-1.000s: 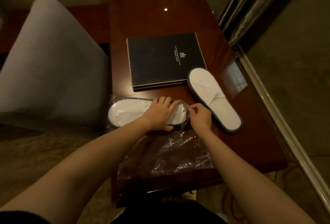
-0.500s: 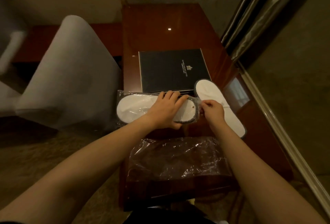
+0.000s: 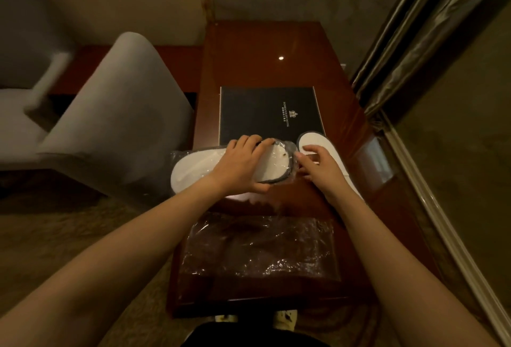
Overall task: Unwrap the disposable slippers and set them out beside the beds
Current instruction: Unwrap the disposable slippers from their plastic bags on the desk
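Observation:
A white slipper still in its clear plastic wrapper (image 3: 190,172) lies across the left edge of the wooden table (image 3: 249,50). My left hand (image 3: 243,164) grips it over the top, near its right end. My right hand (image 3: 315,166) pinches the wrapper's open end at the slipper's right tip. Behind that hand lies a second white slipper (image 3: 312,140) with a dark rim, unwrapped and partly hidden by my right wrist. An empty clear wrapper (image 3: 260,247) lies flat on the table's near part.
A black hotel folder (image 3: 268,111) sits on the table behind the slippers. A grey armchair (image 3: 119,114) stands close to the table's left side. Curtains and a window frame (image 3: 431,70) run along the right. My shoes (image 3: 284,316) show below the near edge.
The view has tilted, so everything sits lower in the frame. My left hand has shifted its hold a little toward the slipper's right end; my right hand stays pinched at the wrapper's end.

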The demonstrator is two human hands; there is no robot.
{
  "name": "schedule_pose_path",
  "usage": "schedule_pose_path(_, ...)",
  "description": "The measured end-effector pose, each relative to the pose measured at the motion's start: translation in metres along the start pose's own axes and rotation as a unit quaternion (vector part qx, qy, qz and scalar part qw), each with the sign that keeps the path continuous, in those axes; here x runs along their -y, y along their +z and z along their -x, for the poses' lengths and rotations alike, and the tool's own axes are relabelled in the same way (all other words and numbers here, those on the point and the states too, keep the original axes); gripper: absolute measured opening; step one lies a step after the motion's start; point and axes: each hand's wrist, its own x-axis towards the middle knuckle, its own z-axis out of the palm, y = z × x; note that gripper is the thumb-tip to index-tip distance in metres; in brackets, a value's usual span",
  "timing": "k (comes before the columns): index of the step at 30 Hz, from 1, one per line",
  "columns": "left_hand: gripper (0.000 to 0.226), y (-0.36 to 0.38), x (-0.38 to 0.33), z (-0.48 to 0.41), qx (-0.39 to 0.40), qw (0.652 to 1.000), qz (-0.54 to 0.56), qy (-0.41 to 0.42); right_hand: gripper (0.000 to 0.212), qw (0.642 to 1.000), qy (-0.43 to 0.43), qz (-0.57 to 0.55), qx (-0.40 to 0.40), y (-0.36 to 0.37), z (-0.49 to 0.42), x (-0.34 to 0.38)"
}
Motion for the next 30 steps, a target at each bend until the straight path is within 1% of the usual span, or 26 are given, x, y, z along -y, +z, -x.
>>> schedule_pose_path(2, 0.099, -0.001, -0.005, 0.001, -0.001, 1.0, -0.013, 0.01, 0.052, 1.0, -0.008, 0.01, -0.009, 0.0, -0.004, 0.003)
schedule_pose_path(3, 0.099, -0.002, -0.008, 0.001, -0.004, 1.0, -0.013, 0.011, 0.051, 0.999, -0.03, 0.013, -0.013, -0.002, -0.006, 0.004)
schedule_pose_path(4, 0.098, -0.003, -0.01, 0.0, -0.008, 1.0, -0.011, 0.011, 0.044, 0.998, -0.061, 0.021, -0.012, -0.004, -0.007, 0.006)
schedule_pose_path(6, 0.098, -0.006, -0.014, 0.0, -0.016, 1.0, -0.003, 0.012, 0.023, 0.992, -0.115, 0.054, 0.001, -0.01, -0.01, 0.009)
schedule_pose_path(7, 0.097, -0.008, -0.015, 0.0, -0.02, 1.0, 0.0, 0.016, 0.017, 0.99, -0.13, 0.062, 0.002, -0.013, -0.012, 0.01)
schedule_pose_path(9, 0.097, -0.01, -0.019, 0.0, -0.027, 0.999, 0.007, 0.026, 0.014, 0.989, -0.142, 0.047, -0.021, -0.019, -0.016, 0.008)
schedule_pose_path(12, 0.095, -0.012, -0.028, -0.002, -0.025, 0.999, 0.021, 0.043, 0.016, 0.993, -0.102, 0.006, -0.066, -0.024, -0.021, 0.005)
schedule_pose_path(15, 0.095, -0.011, -0.031, -0.005, -0.008, 0.999, 0.005, 0.046, 0.023, 0.997, -0.033, -0.043, -0.046, -0.023, -0.017, -0.002)
schedule_pose_path(18, 0.097, -0.01, -0.027, -0.007, -0.002, 1.0, -0.005, 0.024, 0.03, 0.999, -0.005, -0.023, -0.035, -0.027, -0.011, -0.005)
schedule_pose_path(20, 0.099, -0.01, -0.025, -0.008, -0.009, 1.0, -0.009, 0.001, 0.033, 1.0, 0.005, -0.025, -0.007, -0.034, -0.005, -0.004)
schedule_pose_path(22, 0.099, -0.01, -0.024, -0.01, -0.012, 1.0, -0.016, -0.011, 0.034, 0.998, -0.003, 0.022, 0.054, -0.038, 0.0, -0.003)
schedule_pose_path(23, 0.099, -0.01, -0.024, -0.011, -0.013, 1.0, -0.015, -0.016, 0.028, 0.996, -0.018, 0.038, 0.08, -0.04, 0.002, -0.004)
schedule_pose_path(24, 0.098, -0.01, -0.024, -0.012, -0.014, 1.0, -0.008, -0.021, 0.02, 0.994, -0.036, 0.042, 0.09, -0.041, 0.003, -0.005)
schedule_pose_path(25, 0.098, -0.01, -0.025, -0.014, -0.014, 1.0, 0.003, -0.028, 0.014, 0.995, -0.044, 0.034, 0.079, -0.043, 0.003, -0.006)
schedule_pose_path(28, 0.097, -0.012, -0.025, -0.014, -0.026, 0.998, 0.034, -0.045, 0.021, 1.0, -0.016, -0.004, 0.006, -0.051, -0.002, -0.009)
schedule_pose_path(29, 0.096, -0.013, -0.024, -0.014, -0.03, 0.998, 0.035, -0.048, 0.025, 1.0, -0.004, -0.01, 0.003, -0.053, -0.003, -0.009)
schedule_pose_path(30, 0.096, -0.014, -0.022, -0.013, -0.032, 0.998, 0.031, -0.05, 0.03, 1.0, 0.007, -0.01, 0.017, -0.052, -0.003, -0.008)
